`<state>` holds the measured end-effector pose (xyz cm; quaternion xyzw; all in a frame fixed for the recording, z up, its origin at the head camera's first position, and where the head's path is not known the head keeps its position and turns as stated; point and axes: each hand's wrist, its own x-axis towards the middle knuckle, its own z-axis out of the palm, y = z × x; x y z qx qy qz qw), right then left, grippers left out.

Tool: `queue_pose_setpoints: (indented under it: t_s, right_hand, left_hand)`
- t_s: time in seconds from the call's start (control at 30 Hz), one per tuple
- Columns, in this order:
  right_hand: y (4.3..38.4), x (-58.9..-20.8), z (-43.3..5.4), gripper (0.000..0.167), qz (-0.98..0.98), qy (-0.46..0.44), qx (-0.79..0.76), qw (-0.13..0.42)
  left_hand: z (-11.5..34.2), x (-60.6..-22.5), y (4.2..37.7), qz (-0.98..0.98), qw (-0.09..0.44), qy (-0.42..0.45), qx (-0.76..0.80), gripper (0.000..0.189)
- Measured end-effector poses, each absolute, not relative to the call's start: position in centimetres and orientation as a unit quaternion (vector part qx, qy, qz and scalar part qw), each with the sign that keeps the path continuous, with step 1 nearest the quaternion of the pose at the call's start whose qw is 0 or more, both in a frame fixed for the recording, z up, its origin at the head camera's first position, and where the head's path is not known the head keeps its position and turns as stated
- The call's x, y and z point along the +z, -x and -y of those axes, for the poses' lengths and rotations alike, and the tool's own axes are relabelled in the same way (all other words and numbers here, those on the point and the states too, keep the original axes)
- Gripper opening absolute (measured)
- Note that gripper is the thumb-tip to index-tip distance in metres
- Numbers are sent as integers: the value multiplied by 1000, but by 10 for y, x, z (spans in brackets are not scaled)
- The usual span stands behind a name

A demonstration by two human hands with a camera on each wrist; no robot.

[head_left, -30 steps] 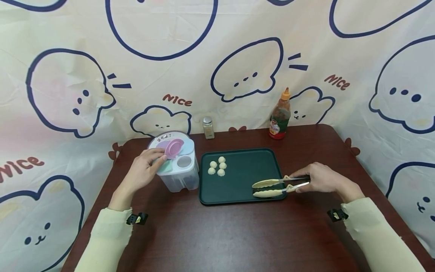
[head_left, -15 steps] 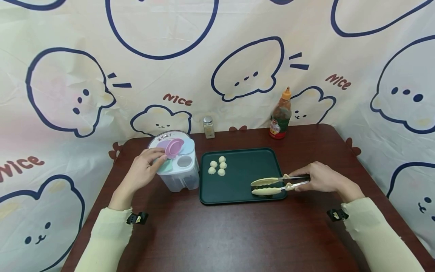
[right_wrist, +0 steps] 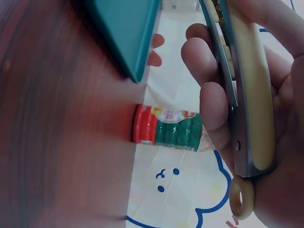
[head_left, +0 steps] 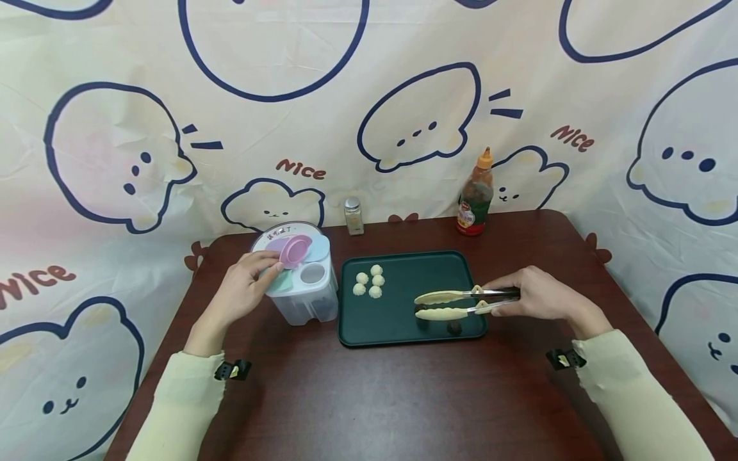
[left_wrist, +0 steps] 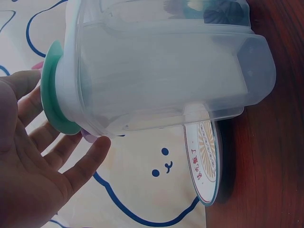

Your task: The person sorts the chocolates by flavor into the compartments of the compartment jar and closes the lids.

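Note:
My left hand pinches the raised pink flip cap of a clear multi-compartment storage container. Beside that cap a round opening shows in the white top, and a green cap is near my fingers in the left wrist view. My right hand grips metal tongs with pale yellow tips, their arms slightly apart over a dark green tray. Something dark shows between the tips. Several pale balls lie at the tray's left, and a dark ball near its front edge.
A sauce bottle with a yellow cap stands behind the tray on the right. A small silver-topped shaker is at the back. Behind the container, a printed plate leans by the patterned cloth backdrop. The brown table extends in front.
My right hand and the tongs have shifted left and slightly away from me over the tray. The dark ball near the front edge is now uncovered. My left hand stays put.

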<state>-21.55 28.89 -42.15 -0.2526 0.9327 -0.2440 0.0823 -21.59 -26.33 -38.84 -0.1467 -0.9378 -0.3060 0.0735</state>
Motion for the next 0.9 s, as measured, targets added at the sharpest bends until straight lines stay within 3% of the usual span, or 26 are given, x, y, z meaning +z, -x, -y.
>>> queue_pose_setpoints:
  t_s: [0.9]
  right_hand:
    - [229,-381,-204,45,-928,269,-257,16]
  left_hand:
    - [264,-388,216,939,70,144,-304,41]
